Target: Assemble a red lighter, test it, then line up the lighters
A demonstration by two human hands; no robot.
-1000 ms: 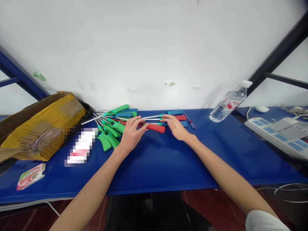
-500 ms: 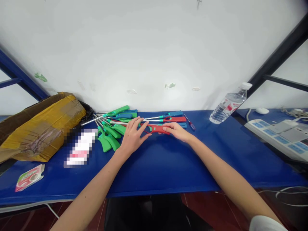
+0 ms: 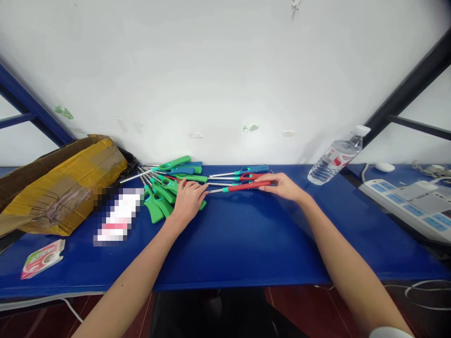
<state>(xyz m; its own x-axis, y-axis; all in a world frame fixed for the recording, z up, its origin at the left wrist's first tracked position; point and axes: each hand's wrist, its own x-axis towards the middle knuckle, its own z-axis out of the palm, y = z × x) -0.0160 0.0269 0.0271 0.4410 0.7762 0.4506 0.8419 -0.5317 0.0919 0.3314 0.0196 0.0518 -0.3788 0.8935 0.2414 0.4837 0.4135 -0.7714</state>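
Long-nosed lighters lie on the blue table. My right hand (image 3: pixel 283 187) is closed on the handle end of a red lighter (image 3: pixel 246 186), whose metal tube points left. Just behind it lie a blue lighter (image 3: pixel 254 170) and another red one (image 3: pixel 246 177), tubes also to the left. My left hand (image 3: pixel 190 199) rests over the right side of a heap of mostly green lighters (image 3: pixel 164 190), near the tip of the red lighter's tube. Its fingers are partly bent, and what lies under them is hidden.
A taped cardboard box (image 3: pixel 66 188) stands at the left, with a torn card (image 3: pixel 42 259) in front. A tilted-looking water bottle (image 3: pixel 334 157) and a power strip (image 3: pixel 408 202) are at the right. The table's front edge (image 3: pixel 243 284) runs below.
My right hand has moved right with the red lighter, now beside the others. My left hand has shifted slightly left and down, away from that lighter's handle. The small screwdriver is no longer visible.
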